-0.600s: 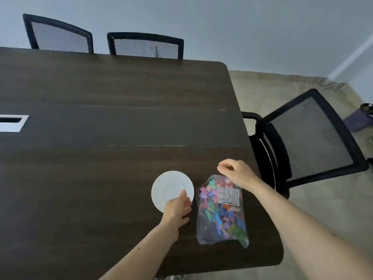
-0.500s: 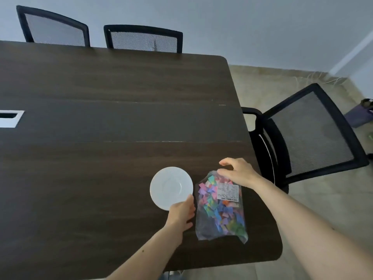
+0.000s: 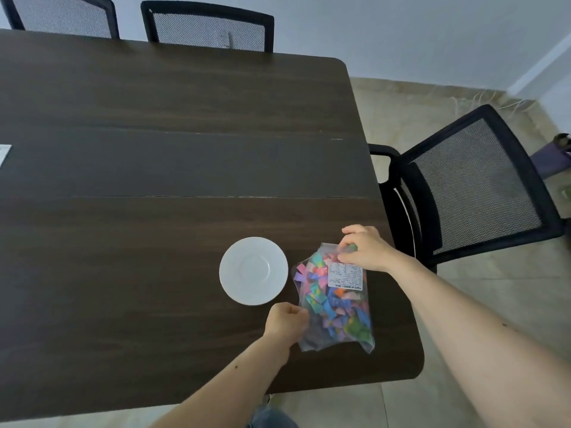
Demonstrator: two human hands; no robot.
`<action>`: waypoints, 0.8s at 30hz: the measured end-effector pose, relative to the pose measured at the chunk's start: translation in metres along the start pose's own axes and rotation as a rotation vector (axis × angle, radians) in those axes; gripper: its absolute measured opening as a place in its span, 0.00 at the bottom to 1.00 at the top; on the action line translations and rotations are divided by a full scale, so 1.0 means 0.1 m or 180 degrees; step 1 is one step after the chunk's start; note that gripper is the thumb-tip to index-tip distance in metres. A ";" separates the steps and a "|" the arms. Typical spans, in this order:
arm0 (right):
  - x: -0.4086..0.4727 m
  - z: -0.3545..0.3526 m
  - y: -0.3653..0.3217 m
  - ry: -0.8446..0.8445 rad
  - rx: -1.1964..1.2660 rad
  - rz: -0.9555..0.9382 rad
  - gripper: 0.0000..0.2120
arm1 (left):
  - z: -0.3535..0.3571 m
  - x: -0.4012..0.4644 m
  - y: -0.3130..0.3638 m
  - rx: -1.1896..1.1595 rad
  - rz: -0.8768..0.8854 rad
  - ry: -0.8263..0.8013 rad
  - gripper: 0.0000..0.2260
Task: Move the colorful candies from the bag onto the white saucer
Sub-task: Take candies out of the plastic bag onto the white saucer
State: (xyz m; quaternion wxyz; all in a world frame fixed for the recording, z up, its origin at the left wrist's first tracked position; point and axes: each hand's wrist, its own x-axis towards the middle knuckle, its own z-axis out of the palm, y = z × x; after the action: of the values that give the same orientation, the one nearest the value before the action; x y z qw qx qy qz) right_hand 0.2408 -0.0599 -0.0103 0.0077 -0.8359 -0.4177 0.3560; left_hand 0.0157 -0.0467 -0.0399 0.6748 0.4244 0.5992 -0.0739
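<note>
A clear plastic bag point(image 3: 335, 307) full of colorful candies, with a white label, lies flat near the table's right front corner. The white saucer point(image 3: 253, 270) sits bare just to its left. My right hand point(image 3: 366, 248) pinches the bag's far top edge. My left hand point(image 3: 285, 319) is curled against the bag's near left edge, below the saucer; I cannot tell whether it grips the plastic.
The dark wooden table point(image 3: 154, 180) stretches far to the left and back. A black mesh chair point(image 3: 472, 186) stands close to the table's right edge, two more chairs point(image 3: 210, 26) at the far side. A white cable port point(image 3: 3, 152) shows at the left edge.
My left hand has left the saucer's rim and slid right and nearer, onto the bag's left edge. My right hand has closed down on the bag's top.
</note>
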 end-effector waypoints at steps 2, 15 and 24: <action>0.01 0.01 0.03 0.0028 0.0124 -0.0013 0.09 | 0.02 -0.04 0.03 0.0047 0.0098 0.0006 0.04; 0.01 -0.07 0.04 0.0299 0.1134 -0.0038 0.03 | -0.06 -0.10 0.14 -0.0151 0.0188 -0.0205 0.05; 0.14 -0.13 -0.55 0.0395 0.0430 -0.0521 0.08 | -0.35 -0.07 0.06 -0.0834 0.0053 -0.0107 0.08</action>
State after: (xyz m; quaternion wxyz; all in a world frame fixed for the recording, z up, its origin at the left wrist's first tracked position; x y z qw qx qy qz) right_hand 0.2157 -0.0103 0.0082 0.1188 -0.8170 -0.4583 0.3291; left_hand -0.0084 -0.0225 -0.0283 0.7350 0.3363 0.5888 0.0035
